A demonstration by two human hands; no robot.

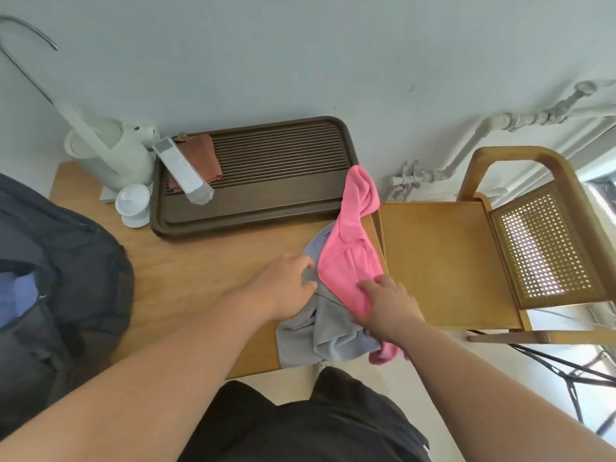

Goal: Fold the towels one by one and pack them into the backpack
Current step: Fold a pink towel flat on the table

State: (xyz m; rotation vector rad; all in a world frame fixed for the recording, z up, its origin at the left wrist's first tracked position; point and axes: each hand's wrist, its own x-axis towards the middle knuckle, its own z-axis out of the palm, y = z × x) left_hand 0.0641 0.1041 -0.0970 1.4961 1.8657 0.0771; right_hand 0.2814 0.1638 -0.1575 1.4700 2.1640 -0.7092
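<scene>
Head view: both forearms reach forward over the table; left hand knuckles up, fingers curled, thumb and forefinger pinching the grey towel edge; right hand palm down, fingers spread on the pink towel, thumb grip can't tell; pink runs beyond the fingertips; backpack lies open, well left of the left fingers.

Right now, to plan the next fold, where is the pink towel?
In the head view, the pink towel lies at the right edge of the table, draped over the grey towel, beside the wooden chair.
</scene>
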